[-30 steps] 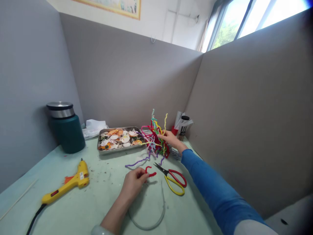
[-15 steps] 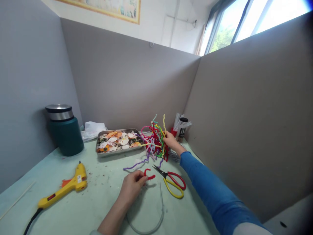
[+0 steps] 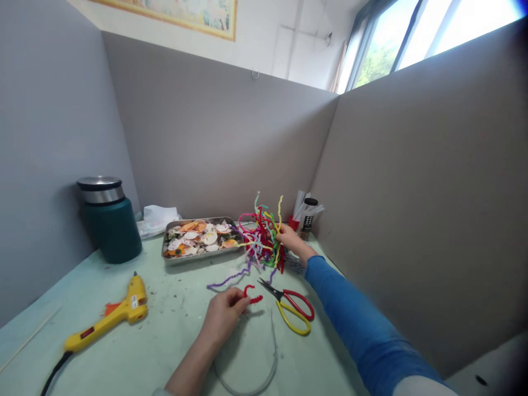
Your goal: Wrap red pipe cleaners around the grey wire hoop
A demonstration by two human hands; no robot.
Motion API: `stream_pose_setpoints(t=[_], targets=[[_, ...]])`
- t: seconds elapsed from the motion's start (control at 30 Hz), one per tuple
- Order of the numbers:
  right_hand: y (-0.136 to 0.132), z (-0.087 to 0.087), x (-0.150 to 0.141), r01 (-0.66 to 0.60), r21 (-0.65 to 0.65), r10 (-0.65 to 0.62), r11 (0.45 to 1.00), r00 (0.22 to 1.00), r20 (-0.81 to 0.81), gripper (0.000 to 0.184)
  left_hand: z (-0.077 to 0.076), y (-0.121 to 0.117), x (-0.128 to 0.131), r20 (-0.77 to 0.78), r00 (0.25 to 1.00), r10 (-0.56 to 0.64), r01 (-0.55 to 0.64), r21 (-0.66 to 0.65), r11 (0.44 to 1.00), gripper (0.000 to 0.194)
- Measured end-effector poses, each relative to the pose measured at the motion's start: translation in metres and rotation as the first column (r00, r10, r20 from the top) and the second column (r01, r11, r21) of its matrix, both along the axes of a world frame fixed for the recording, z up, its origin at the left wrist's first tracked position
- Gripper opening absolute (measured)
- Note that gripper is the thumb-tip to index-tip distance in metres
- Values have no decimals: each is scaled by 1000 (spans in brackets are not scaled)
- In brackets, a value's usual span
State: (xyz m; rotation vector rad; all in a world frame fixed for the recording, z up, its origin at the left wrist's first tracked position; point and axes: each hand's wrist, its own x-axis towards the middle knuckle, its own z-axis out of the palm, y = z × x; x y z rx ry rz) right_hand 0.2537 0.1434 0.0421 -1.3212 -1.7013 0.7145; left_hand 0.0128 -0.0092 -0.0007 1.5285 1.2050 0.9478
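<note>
My left hand point(image 3: 226, 313) pinches a short, bent red pipe cleaner point(image 3: 254, 300) between thumb and fingers, just above the table. Farther back, my right hand point(image 3: 287, 237) reaches into a tangled bunch of multicoloured pipe cleaners point(image 3: 259, 242). Its fingers are closed on some of them near a yellow strand, with the fingertips partly hidden by the bunch. Scissors point(image 3: 289, 309) with one red and one yellow handle lie between my two arms, their blades pointing toward the bunch. A grey wire or cord point(image 3: 270, 375) curves over the table beside my left wrist.
A metal tray point(image 3: 198, 257) of painted round pieces stands left of the bunch. A yellow glue gun point(image 3: 134, 300) and a teal flask point(image 3: 111, 228) are at the left. A red cup point(image 3: 293, 223) and a black-capped jar point(image 3: 308, 217) stand behind my right hand. Grey partitions point(image 3: 214, 126) enclose the table.
My right hand has shifted very slightly, and the upper yellow and pale green strands of the bunch have swayed. My left hand keeps its hold on the red pipe cleaner.
</note>
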Motion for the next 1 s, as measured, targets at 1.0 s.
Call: stream_pose_setpoints(t=[1.0], targets=[[-127,-12,-82,-272,22,272,962,962,11,12,16,0,-8,79,997,0,2,-24,1000,25]])
